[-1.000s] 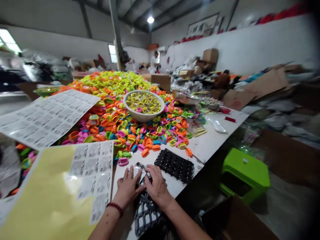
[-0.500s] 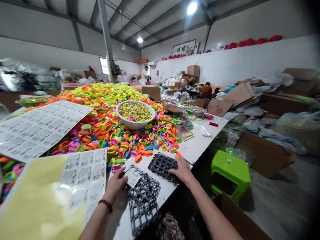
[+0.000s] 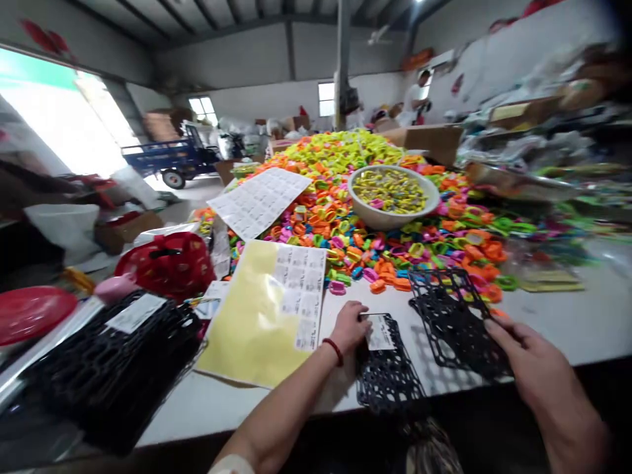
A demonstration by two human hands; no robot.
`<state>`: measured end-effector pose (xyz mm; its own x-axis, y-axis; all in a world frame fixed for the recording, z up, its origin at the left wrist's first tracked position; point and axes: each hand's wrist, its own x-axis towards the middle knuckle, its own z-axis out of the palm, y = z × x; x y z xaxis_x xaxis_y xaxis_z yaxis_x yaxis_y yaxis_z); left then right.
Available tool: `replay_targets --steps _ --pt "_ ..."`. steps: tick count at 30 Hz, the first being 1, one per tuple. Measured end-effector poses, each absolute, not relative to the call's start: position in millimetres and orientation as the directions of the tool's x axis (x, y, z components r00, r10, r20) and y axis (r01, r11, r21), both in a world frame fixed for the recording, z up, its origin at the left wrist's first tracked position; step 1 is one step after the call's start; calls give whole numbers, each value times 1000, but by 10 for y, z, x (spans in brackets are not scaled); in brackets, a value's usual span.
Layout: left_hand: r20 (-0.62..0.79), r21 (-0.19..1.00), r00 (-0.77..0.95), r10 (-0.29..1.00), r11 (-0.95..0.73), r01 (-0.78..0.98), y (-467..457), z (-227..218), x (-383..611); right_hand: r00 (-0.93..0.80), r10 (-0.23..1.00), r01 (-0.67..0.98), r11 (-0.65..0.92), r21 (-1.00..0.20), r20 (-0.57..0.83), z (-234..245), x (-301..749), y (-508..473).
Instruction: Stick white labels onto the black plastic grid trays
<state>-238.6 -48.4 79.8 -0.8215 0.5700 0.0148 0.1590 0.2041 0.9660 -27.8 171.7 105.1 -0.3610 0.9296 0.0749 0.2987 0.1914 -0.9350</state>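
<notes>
My left hand (image 3: 351, 326) has its fingers closed on the left edge of a black plastic grid tray (image 3: 390, 378). A white printed label (image 3: 380, 331) sits at that tray's far end, beside my fingertips. To the right, my right hand (image 3: 540, 372) grips another black grid tray (image 3: 451, 322) by its right side, thumb on top. This tray is tilted and partly raised, casting a grid shadow on the white table. A label sheet (image 3: 266, 313), part bare yellow backing and part printed labels, lies left of my left hand.
Colourful plastic watch-like pieces (image 3: 326, 197) are heaped behind the trays, with a white bowl (image 3: 380, 218) of small yellow pieces among them. Another label sheet (image 3: 261, 197) rests on the heap. A stack of black grid trays (image 3: 113, 368) and a red bag (image 3: 168, 266) are at left.
The view has swung left, bringing the tray stack and red bag into sight. My right hand has raised its tray off the table. The trays at my left hand look more closely lined up.
</notes>
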Motion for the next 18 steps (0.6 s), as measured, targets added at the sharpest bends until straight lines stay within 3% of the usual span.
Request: replay_targets --steps 3,7,10,14,18 --pt "33 962 -913 406 237 140 -742 718 -2414 -537 843 282 152 -947 -24 793 -464 1342" --pt "-50 968 -959 278 249 22 -1435 796 -2498 -649 687 280 614 -738 325 514 -683 869" --pt "-184 965 -917 354 244 -99 -2022 893 -2334 -731 495 117 768 -629 469 528 -823 488" --pt "-436 899 -649 623 269 -345 -2585 930 -1850 -898 315 -47 627 -777 308 588 -1081 -89" --pt "-558 788 -575 598 165 -594 -2812 865 -1513 -927 373 103 322 -941 26 460 -1453 -562"
